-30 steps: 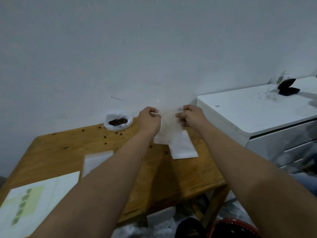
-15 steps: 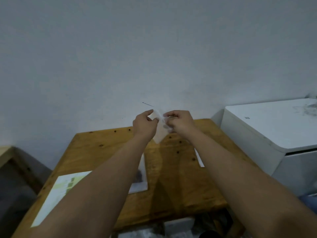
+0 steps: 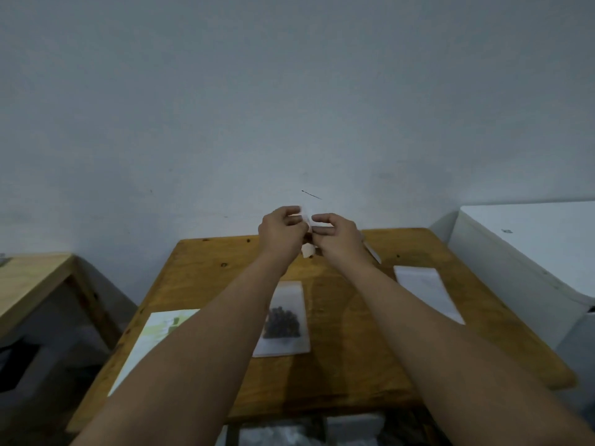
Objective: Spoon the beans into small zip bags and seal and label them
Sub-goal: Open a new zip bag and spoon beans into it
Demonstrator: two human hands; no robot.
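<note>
My left hand [image 3: 280, 235] and my right hand [image 3: 336, 237] are raised close together above the far edge of the wooden table [image 3: 338, 317]. Between them they pinch a small clear zip bag [image 3: 307, 233] by its top; most of it is hidden behind my fingers. A filled zip bag of dark beans [image 3: 283, 320] lies flat on the table between my forearms. A stack of empty zip bags [image 3: 426, 292] lies to the right. A sheet of labels [image 3: 154, 342] with green marks lies at the left, partly under my left forearm.
A white cabinet [image 3: 531, 252] stands against the table's right side. A lower wooden bench [image 3: 29, 284] is at the left. The grey wall is right behind the table. Bags and clutter lie on the floor below the near edge.
The camera has swung left and down, so the filled bean bag now shows between my arms. My hands have drawn closer together on the small bag.
</note>
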